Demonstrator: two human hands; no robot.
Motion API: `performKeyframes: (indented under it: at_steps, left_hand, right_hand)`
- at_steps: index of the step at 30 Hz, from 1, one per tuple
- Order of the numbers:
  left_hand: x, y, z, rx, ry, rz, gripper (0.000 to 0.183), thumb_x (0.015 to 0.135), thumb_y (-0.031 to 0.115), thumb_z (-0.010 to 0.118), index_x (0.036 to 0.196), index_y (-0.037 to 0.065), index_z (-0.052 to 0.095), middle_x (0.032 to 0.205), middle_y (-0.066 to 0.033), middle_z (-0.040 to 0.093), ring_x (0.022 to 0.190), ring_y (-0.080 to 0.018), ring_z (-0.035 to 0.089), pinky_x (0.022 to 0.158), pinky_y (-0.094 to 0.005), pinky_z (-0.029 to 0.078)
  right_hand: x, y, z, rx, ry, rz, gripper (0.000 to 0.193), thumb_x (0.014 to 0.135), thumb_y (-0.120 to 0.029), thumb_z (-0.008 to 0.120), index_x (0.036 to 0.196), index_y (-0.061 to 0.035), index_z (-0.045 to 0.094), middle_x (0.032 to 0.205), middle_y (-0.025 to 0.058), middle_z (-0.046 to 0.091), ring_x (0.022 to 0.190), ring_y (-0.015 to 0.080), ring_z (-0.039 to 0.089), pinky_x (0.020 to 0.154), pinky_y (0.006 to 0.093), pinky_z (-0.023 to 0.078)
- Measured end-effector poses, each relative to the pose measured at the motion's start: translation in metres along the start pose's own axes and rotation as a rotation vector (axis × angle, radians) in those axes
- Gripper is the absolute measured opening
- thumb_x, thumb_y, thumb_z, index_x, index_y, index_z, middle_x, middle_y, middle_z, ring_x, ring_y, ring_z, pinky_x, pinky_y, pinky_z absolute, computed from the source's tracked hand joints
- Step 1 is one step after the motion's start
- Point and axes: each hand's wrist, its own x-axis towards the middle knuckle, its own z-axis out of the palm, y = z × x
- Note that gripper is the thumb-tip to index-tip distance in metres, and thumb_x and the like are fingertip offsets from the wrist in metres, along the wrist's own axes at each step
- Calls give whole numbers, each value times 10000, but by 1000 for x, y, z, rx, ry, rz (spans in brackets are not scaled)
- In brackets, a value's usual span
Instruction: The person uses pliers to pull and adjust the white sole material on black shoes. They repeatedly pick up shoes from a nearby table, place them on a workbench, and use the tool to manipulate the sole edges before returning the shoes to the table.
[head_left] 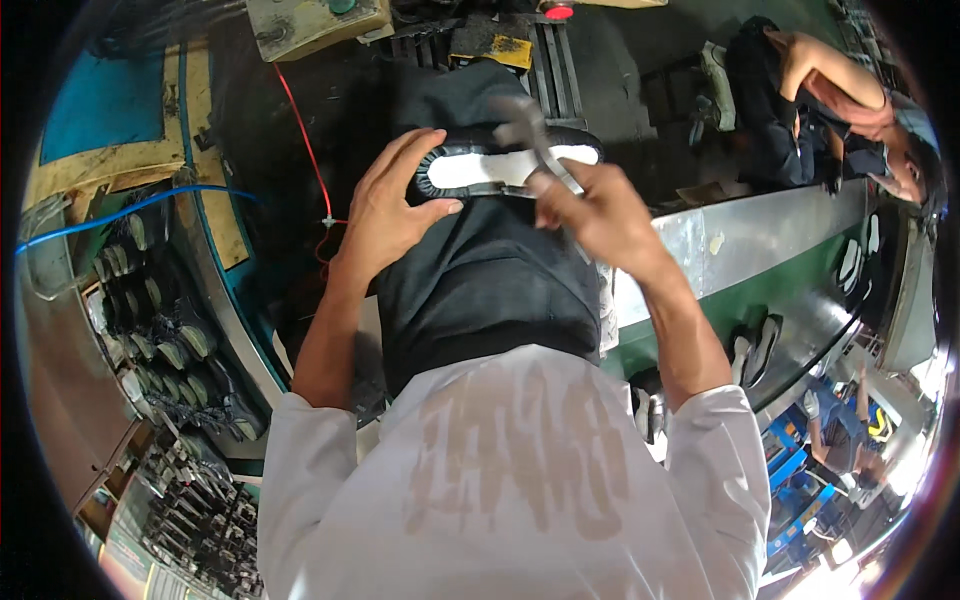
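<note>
A black shoe upper [470, 170] with a white insole facing up lies sideways across my lap, over my dark trousers. Pleated black material is gathered round its left end. My left hand [390, 205] grips that end, thumb on the near side and fingers on the far side. In my right hand [605, 215] is a metal hammer [540, 145], smeared by motion, held over the right half of the shoe upper. Its head hides part of the far edge, and I cannot tell whether it touches.
A metal-edged green conveyor [700, 320] with shoes on it runs along my right. Another person [830, 100] sits beyond it. Racks of dark shoes [170, 320] stand at left, near a blue hose [130, 212]. A machine box [315, 25] is ahead.
</note>
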Motion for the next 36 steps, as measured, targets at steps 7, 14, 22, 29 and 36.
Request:
performKeyframes:
  at_steps: [7,14,22,29,36]
  left_hand:
    - [-11,-13,2,-32,61,-65,929,736,113,959,1564,60,540,1566,-170,586,1445,-323,582,1209,-420,463]
    - [-14,-24,7,-59,96,-2,935,730,98,960,1563,53,537,1565,-180,586,1443,-345,581,1203,-430,468]
    - [-16,-27,10,-75,115,12,926,731,94,960,1557,47,544,1558,-188,591,1436,-361,583,1202,-435,470]
    - [-13,-28,6,-60,96,19,931,726,106,968,1554,43,548,1544,-206,597,1422,-369,596,1188,-439,481]
    - [-15,-26,9,-46,123,29,907,728,105,967,1537,33,563,1529,-207,608,1411,-372,604,1183,-447,486]
  right_hand:
    - [4,-8,41,-103,-239,201,343,1105,-217,632,903,57,671,709,144,709,608,269,710,643,426,553]
    - [9,-11,52,-207,-201,132,349,1097,-214,630,927,89,663,795,282,709,737,451,726,706,525,534]
    - [6,-17,59,-320,-179,136,349,1090,-219,630,918,84,646,855,346,693,879,552,687,764,590,512]
    - [8,23,77,-755,62,-212,243,1090,-199,630,1002,19,568,852,245,708,762,509,707,691,589,557]
    - [6,-4,64,-438,-119,-12,282,1083,-187,640,951,56,587,846,311,694,836,532,685,707,600,517]
